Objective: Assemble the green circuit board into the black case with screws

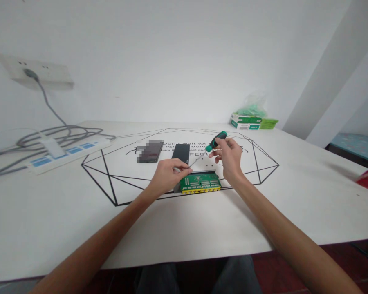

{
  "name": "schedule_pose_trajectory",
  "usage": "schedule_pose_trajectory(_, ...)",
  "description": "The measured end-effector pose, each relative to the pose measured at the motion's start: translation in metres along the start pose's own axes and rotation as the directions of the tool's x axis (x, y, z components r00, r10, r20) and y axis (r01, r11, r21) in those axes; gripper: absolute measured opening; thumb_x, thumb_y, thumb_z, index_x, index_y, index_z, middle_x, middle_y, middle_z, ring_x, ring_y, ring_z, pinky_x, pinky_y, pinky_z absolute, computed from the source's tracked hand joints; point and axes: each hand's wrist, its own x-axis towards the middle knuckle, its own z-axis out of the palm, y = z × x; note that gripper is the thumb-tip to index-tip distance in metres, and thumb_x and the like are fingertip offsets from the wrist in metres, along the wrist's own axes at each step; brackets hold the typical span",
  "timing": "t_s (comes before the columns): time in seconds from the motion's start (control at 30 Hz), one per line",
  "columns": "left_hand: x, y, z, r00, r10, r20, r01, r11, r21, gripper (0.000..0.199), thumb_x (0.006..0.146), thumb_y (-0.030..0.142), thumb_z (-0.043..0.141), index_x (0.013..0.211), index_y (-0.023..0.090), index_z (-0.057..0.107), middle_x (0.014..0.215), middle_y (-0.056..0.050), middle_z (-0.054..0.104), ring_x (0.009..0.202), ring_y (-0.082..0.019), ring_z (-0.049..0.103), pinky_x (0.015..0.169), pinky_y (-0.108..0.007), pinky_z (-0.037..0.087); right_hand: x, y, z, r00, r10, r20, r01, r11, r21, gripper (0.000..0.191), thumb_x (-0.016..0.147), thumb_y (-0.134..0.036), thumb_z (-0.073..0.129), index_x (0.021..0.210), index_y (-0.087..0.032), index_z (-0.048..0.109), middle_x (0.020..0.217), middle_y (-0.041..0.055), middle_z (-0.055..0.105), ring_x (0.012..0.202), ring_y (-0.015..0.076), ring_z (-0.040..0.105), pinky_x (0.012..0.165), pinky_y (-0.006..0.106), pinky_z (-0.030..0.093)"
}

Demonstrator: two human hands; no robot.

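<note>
My right hand holds a screwdriver by its black and green handle, with the shaft slanting down to the left. At the shaft's tip, the thumb and fingers of my left hand are pinched together; whatever is between them is too small to make out. Just below and to the right of those fingertips lies a green circuit board with a row of yellow connectors along its near edge. A dark edge shows behind the board. Beyond my left hand is a flat black cover or panel, partly hidden by the fingers.
Left of the black panel lies a dark phone-like slab, partly pixelated. A white power strip and coiled grey cables occupy the left side. Green and white boxes with a plastic bag stand at the back right. Several tiny dark dots lie near the board.
</note>
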Motion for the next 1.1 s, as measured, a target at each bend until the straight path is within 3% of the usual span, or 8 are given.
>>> schedule_pose_trajectory(0.47,-0.0011,-0.0046,0.0001,0.999,0.035,-0.012,-0.034,0.997,0.068,0.015,0.077,0.029,0.068,0.074,0.016,0.075,0.075,-0.004,0.073,0.065,-0.014,0.064,0.057,-0.022,0.049,-0.0009,-0.0009,-0.0016,0.991,-0.116,0.074,0.118,0.993,-0.029,0.028,0.072,-0.039,0.069,0.080,-0.019,0.051,0.062,-0.0014,0.065,0.042,0.0118,0.060,0.032,0.019,0.030)
schedule_pose_trajectory(1.1,-0.0019,-0.0086,0.0007,0.997,0.077,0.031,-0.081,0.984,0.159,0.015,0.078,0.030,0.067,0.074,0.018,0.075,0.073,-0.004,0.072,0.065,-0.015,0.063,0.058,-0.023,0.046,-0.0084,-0.0057,-0.0009,0.961,-0.236,0.142,0.251,0.963,-0.096,0.025,0.074,-0.038,0.066,0.085,-0.021,0.051,0.056,-0.0030,0.061,0.047,0.0136,0.061,0.035,0.022,0.039)
